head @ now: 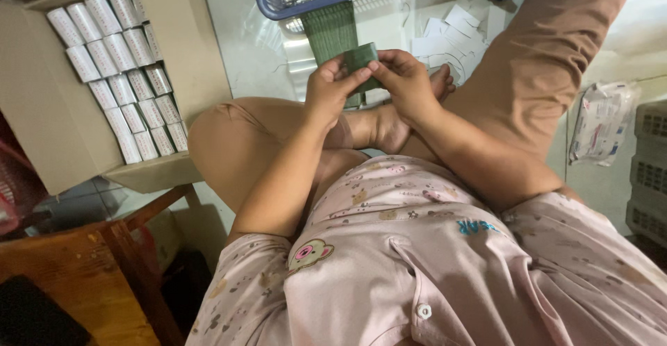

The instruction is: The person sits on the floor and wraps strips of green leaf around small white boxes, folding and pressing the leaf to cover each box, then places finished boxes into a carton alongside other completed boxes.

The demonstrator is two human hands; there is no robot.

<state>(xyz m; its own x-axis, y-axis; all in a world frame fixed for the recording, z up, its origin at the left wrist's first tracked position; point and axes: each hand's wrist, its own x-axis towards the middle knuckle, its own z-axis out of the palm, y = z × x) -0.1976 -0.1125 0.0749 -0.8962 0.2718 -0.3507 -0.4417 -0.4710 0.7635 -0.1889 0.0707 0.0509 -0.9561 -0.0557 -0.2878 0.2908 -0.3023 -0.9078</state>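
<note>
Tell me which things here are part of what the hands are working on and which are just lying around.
In hand:
left hand
right hand
small green box
stack of flat green cartons

Lying about:
cardboard box of white packets
blue basket
white paper scraps
plastic bag
wooden stool

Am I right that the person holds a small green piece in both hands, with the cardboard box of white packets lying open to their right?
Not quite: the head view shows the cardboard box to their left. Both the left hand and right hand do hold the green piece.
</note>
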